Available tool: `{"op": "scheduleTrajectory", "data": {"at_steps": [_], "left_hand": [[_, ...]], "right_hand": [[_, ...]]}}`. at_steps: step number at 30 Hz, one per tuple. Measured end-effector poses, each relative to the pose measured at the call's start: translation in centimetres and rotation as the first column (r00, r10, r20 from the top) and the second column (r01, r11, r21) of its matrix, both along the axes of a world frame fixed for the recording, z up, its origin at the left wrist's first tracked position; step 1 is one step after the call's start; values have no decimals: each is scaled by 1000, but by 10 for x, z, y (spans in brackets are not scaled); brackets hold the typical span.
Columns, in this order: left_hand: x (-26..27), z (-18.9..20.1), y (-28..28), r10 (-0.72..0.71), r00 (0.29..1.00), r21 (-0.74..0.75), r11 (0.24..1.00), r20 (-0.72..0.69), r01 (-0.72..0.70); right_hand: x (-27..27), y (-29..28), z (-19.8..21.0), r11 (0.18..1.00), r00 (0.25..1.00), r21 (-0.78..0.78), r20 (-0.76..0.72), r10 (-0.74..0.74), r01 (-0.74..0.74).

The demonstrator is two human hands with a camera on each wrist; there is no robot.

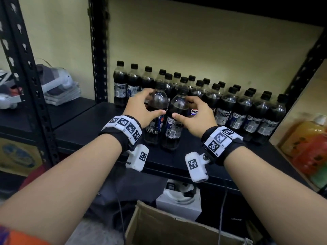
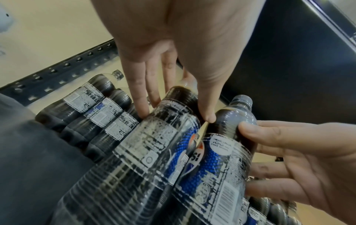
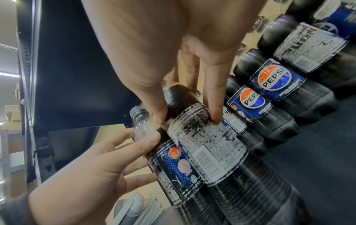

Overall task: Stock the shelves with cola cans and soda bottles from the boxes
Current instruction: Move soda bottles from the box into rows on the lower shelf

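Both hands are on bottles at the front of the black shelf [image 1: 85, 128]. Seen from the head camera, the left hand [image 1: 141, 110] curls around the left bottle [image 1: 156, 110], with the thumb on the near side and the fingers behind it. The right hand [image 1: 198, 114] holds the right bottle [image 1: 175, 117] in the same way. The two bottles stand upright, caps pointing up, touching each other, just in front of the rows of bottles [image 1: 230, 106] along the back of the shelf. A cardboard box [image 1: 159, 225] is open below the shelf, and folded papers [image 1: 62, 92] lie on the next shelf to the left.

From the left wrist camera, the left hand [image 2: 173, 45] has its fingers [image 2: 140, 97] and thumb on opposite sides of the left bottle [image 2: 159, 137], above the label. The long axis of this bottle runs along the hand, with the cap end away from the camera. The right hand [image 2: 300, 159] grips the right bottle [image 2: 221, 159] beside it.

From the right wrist camera, the right hand [image 3: 173, 45] pinches the right bottle [image 3: 208, 146] at the top edge of its label, between thumb and fingers. The left hand [image 3: 92, 172] holds the left bottle [image 3: 173, 159], whose grey cap points away from the camera. The rows of bottles [image 3: 269, 94] stand to the right, logos facing out.
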State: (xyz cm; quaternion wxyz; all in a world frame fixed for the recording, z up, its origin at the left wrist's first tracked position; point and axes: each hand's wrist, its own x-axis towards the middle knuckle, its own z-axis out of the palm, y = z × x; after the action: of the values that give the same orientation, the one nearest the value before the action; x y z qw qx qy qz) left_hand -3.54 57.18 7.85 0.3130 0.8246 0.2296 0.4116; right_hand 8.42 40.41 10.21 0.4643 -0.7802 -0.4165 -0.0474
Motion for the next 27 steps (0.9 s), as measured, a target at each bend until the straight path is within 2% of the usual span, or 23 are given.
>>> {"op": "scheduleTrajectory", "data": {"at_steps": [7, 27], "left_hand": [[9, -5, 33, -2, 996, -71, 997, 85, 8], [48, -14, 141, 92, 979, -86, 993, 182, -77]], "right_hand": [[7, 41, -1, 999, 999, -5, -16, 33, -33], [30, 148, 3, 997, 997, -58, 54, 59, -56]]}}
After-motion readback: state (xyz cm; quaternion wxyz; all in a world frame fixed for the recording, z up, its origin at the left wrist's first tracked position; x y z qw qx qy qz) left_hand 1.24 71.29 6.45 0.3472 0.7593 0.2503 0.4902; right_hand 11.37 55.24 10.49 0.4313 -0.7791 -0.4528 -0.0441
